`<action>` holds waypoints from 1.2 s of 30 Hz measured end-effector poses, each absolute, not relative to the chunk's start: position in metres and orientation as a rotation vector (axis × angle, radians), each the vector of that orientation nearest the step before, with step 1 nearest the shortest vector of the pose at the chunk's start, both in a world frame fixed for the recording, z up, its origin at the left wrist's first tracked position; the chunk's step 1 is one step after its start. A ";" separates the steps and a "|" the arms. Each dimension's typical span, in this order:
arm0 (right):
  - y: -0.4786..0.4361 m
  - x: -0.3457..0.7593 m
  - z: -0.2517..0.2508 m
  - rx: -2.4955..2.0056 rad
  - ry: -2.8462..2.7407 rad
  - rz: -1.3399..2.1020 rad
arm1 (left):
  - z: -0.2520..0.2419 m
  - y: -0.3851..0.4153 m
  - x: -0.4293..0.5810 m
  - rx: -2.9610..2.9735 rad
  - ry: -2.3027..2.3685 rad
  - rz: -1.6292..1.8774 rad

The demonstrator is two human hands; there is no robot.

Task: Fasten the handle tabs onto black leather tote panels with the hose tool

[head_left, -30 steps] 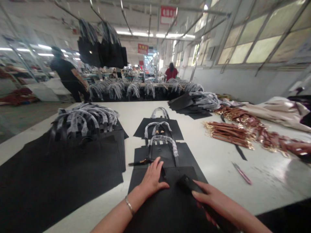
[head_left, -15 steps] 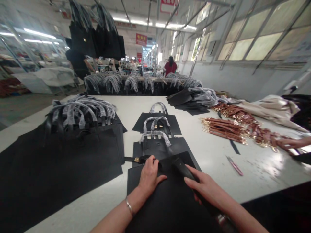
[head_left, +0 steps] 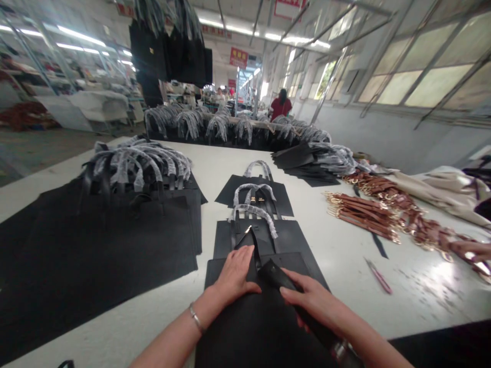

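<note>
A black bag panel (head_left: pixel 245 327) lies in front of me on top of more black bag pieces. On it rests my left hand (head_left: pixel 236 273), palm down, fingers stretched out and thumb apart. Beside its fingertips a narrow black strap (head_left: pixel 256 250) stands up in a bend, with a gold clasp (head_left: pixel 248 230) at its far end. My right hand (head_left: pixel 310 296) is closed round a long, wide black leather strap (head_left: pixel 274 273). That strap's front end points at the base of the narrow one. Further back, the bag pieces have plastic-wrapped handles (head_left: pixel 255 209).
Stacked black bag panels (head_left: pixel 153 230) with wrapped handles cover the left. On the right lie brown straps with gold hooks (head_left: pixel 362 214), a pink-handled cutter (head_left: pixel 379 277) and another black stack (head_left: pixel 314 158). Black bags (head_left: pixel 153 56) hang overhead; a person in red (head_left: pixel 281 106) is behind.
The narrow strap with the gold clasp has swung from pointing left to standing up and away from me. My right hand has moved slightly left with the wide strap. The view has shifted left.
</note>
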State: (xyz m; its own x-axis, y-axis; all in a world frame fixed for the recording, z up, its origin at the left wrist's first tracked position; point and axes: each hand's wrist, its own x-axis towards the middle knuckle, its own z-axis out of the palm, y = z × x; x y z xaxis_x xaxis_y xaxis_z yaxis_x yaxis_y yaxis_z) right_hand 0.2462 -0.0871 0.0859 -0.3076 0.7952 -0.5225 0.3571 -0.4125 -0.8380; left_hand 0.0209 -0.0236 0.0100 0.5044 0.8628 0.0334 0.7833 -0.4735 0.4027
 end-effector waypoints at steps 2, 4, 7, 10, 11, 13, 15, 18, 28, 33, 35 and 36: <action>-0.080 0.238 0.085 -1.583 -1.468 1.833 | 0.006 -0.035 0.023 2.385 1.544 0.452; -0.071 0.231 0.084 -1.585 -1.498 1.858 | 0.003 -0.046 0.028 2.331 1.687 0.521; -0.059 0.224 0.085 -1.601 -1.551 1.842 | 0.001 -0.063 0.035 2.350 1.751 0.492; -0.058 0.225 0.090 -1.626 -1.583 1.863 | -0.007 -0.083 0.035 2.482 1.711 0.543; -0.060 0.226 0.092 -1.630 -1.577 1.895 | -0.012 -0.091 0.033 2.533 1.684 0.601; -0.065 0.228 0.094 -1.627 -1.559 1.964 | -0.023 -0.105 0.028 2.634 1.595 0.736; -0.069 0.226 0.095 -1.622 -1.573 1.986 | -0.032 -0.115 0.025 2.720 1.449 0.851; -0.069 0.213 0.096 -1.618 -1.654 1.948 | -0.038 -0.121 0.024 2.783 1.193 0.942; -0.062 0.194 0.107 -1.503 -1.883 1.963 | -0.020 -0.118 0.021 2.755 0.916 0.715; -0.059 0.182 0.112 -1.486 -1.929 2.029 | -0.020 -0.122 0.018 2.755 0.831 0.518; -0.055 0.170 0.110 -1.453 -1.981 1.873 | -0.020 -0.122 0.017 2.740 0.869 0.486; -0.053 0.165 0.109 -1.424 -2.004 1.765 | -0.020 -0.122 0.017 2.735 0.885 0.483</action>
State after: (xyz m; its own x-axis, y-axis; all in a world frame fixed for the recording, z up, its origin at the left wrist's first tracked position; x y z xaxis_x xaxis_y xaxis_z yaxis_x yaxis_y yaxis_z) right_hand 0.1645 -0.0529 0.1087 -0.5522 0.6879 -0.4710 0.5540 -0.1193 -0.8239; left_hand 0.0170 -0.1216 -0.0196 0.7635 0.6000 0.2389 0.5254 -0.7922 0.3105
